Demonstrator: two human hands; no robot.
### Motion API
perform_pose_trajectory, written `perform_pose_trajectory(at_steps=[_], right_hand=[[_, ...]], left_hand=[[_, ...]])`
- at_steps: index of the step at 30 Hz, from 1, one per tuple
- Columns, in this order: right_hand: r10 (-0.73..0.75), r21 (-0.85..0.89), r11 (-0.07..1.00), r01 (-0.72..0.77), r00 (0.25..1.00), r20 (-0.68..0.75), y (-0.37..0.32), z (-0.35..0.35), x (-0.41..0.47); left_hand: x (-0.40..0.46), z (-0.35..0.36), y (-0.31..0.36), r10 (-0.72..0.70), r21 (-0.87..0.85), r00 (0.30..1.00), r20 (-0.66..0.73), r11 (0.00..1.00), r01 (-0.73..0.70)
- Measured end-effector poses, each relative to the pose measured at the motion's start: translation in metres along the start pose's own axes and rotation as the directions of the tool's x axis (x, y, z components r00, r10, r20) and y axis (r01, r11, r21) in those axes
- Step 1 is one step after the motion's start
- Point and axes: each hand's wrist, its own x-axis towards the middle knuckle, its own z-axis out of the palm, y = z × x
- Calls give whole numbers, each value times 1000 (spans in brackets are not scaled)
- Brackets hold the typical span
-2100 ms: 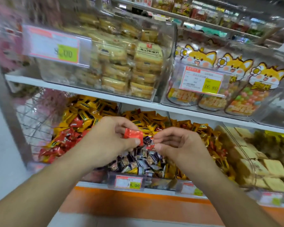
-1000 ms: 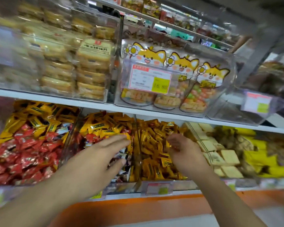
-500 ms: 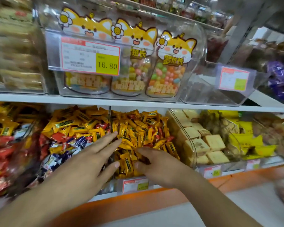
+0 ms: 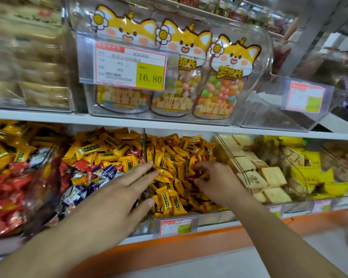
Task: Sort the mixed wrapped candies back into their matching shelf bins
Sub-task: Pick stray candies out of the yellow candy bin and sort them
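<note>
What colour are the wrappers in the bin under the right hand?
Mostly yellow-orange wrappers, seen in the head view, under the right hand.

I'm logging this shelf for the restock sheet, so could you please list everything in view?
Yellow candies: many, yellow, lower middle bin.
Mixed candies: many, yellow, red, purple-white, bin left of it.
Red candies: many, far-left bin.
Biscuit packs: several, beige, lower right bin.
Fox-print bags: three, yellow, upper clear bin.
Price tag: one, reads 16.80, on that bin.
Left hand: flat, fingers straight, on candies.
Right hand: fingers curled into yellow candies.
</note>
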Motion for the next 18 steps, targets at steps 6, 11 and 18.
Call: perform_pose_trajectory(at_steps=[6, 11, 18], right_hand=[[34, 13, 999, -33, 999, -37, 2, 13, 14], [65, 54, 997, -60, 993, -98, -1, 18, 12], [138, 245, 965, -95, 976, -166, -3, 6, 5]], left_hand=[[0, 0, -2, -7, -19, 1000, 3, 1000, 7], [0, -1, 0, -19, -40, 1000, 5, 999, 19], [-2, -3, 4, -26, -64, 999, 20, 998, 28]])
